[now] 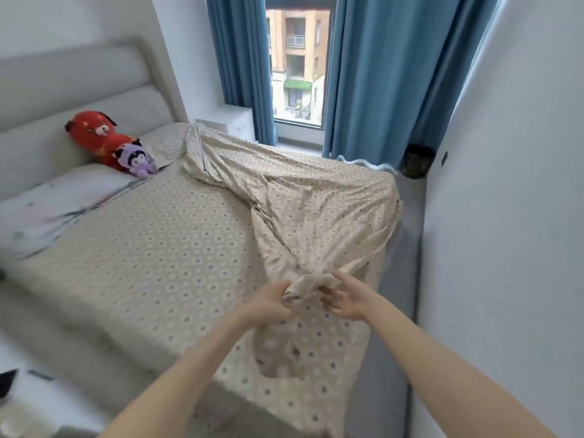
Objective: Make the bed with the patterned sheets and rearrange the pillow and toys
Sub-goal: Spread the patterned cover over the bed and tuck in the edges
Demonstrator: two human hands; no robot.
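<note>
Loose sheet (284,191): beige cotton with a repeating pattern of small grey-blue diamonds. It lies twisted and bunched along the window side of the bed (79,320), running from the bed's head end down to its foot corner, where its end is gathered into a knot-like bunch raised off the bed.

Left hand (271,300): fingers curled tightly round the left side of the gathered bunch, gripping it.

Right hand (344,298): fingers spread and nearly straight. They touch the right side of the bunch, which sits between thumb and fingers. A tail of the cloth hangs below both hands over the bed's foot.

Fitted sheet (151,248): same beige diamond pattern, stretched flat over the rest of the bed.

Pillow (57,203): pale, with a faint pink and grey print. It lies flat at the bed's head end, on the side away from the window.

Red plush toy (94,131): leans on the padded light-grey headboard (63,83) at the bed's head. A smaller purple plush toy (136,161) sits against its front, at the pillow's edge.

Beyond the bed's head corner stands a white bedside cabinet (240,121). Blue curtains (379,74) flank the window (297,58) past the bed's far side. A dark patterned bin (417,162) stands on the floor beside that side, against the white wall (505,184).
</note>
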